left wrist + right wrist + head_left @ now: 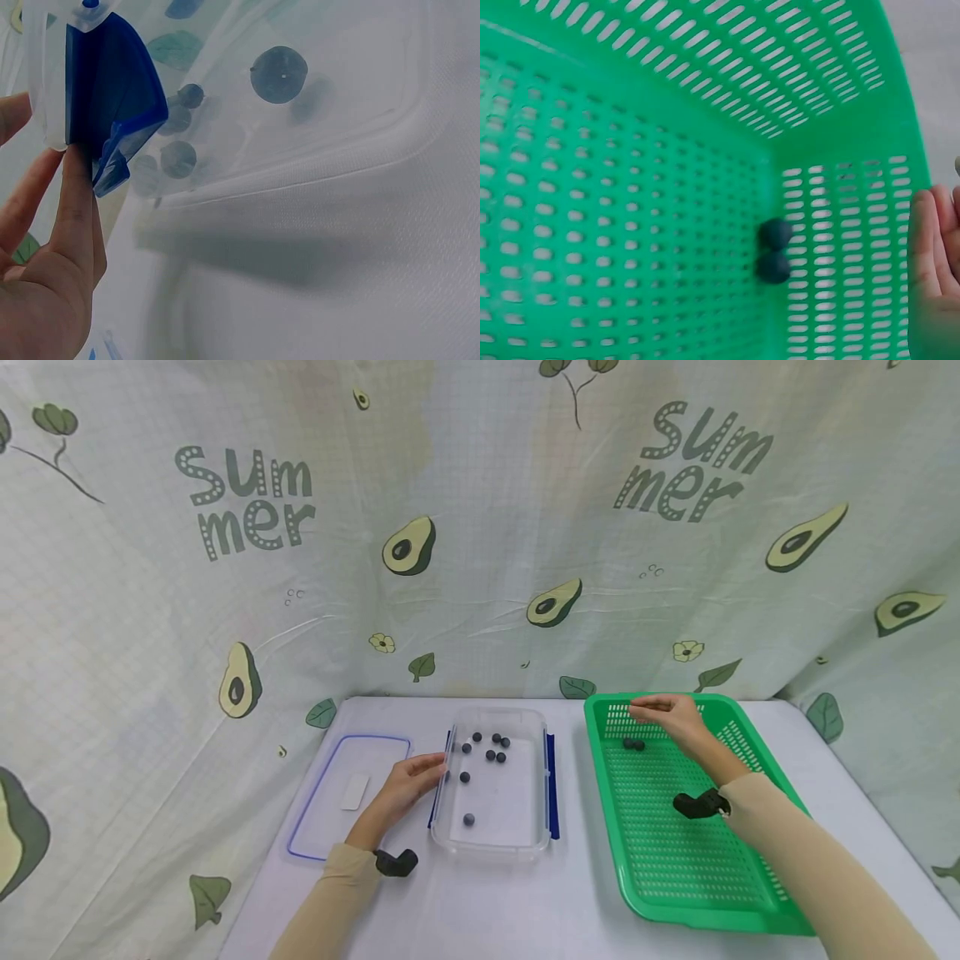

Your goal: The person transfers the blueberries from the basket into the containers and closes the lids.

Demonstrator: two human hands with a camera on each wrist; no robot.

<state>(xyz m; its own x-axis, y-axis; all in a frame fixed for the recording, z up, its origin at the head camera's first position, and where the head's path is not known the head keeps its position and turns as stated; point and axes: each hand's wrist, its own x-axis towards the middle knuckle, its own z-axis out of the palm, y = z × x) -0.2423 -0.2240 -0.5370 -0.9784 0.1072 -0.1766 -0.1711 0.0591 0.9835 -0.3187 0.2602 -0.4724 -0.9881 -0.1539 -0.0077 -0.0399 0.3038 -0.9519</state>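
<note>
My left hand (405, 789) is at the left side of a clear plastic container (513, 853) with blue side latches. In the left wrist view, the fingers (75, 202) touch the edge beside a folded-out blue latch (112, 97), with the thumb on the other side. Several dark blueberries (468, 819) lie scattered inside the container. My right hand (678, 724) hovers over the far end of a green basket (626, 885), fingers extended, nothing visible in them. Two blueberries (774, 251) sit together on the basket floor against its far wall.
A clear lid with a blue seal (307, 857) lies flat on the white table (480, 910), left of the container. A small white rectangle (356, 792) shows on it. Behind the table hangs a printed cloth (480, 610).
</note>
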